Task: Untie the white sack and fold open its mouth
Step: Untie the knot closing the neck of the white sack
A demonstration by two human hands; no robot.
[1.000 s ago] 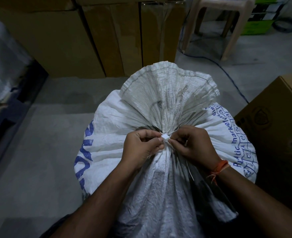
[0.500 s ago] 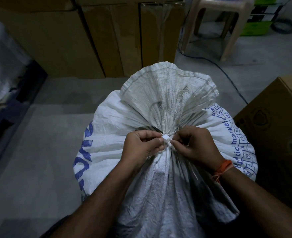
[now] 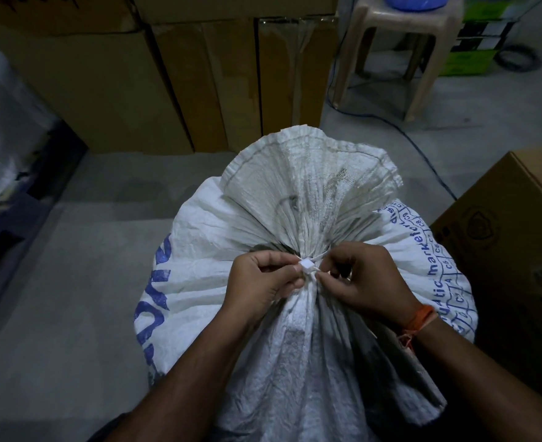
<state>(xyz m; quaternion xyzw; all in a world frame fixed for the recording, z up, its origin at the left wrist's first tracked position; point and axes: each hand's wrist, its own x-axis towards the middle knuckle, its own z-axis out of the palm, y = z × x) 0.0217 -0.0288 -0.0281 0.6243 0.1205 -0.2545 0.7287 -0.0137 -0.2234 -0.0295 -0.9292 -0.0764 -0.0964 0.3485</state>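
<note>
A full white woven sack point(image 3: 206, 250) with blue print stands on the floor in front of me. Its neck is gathered tight, and the mouth fans out above in pleats point(image 3: 308, 173). A thin white tie with a small square lock point(image 3: 307, 266) cinches the neck. My left hand point(image 3: 263, 285) pinches the tie at the lock from the left. From the right, my right hand point(image 3: 365, 279) pinches the strap beside the lock. An orange thread band sits on my right wrist.
Tall cardboard boxes point(image 3: 167, 84) stand behind the sack. A beige plastic stool point(image 3: 397, 59) with a blue object on it is at the back right, a blue cable point(image 3: 422, 154) trailing past it. Another carton point(image 3: 512, 244) is close on the right. Plastic-wrapped goods point(image 3: 5, 122) lie left.
Both hands stay at the tie, fingers shifting only slightly. The sack's neck is still cinched.
</note>
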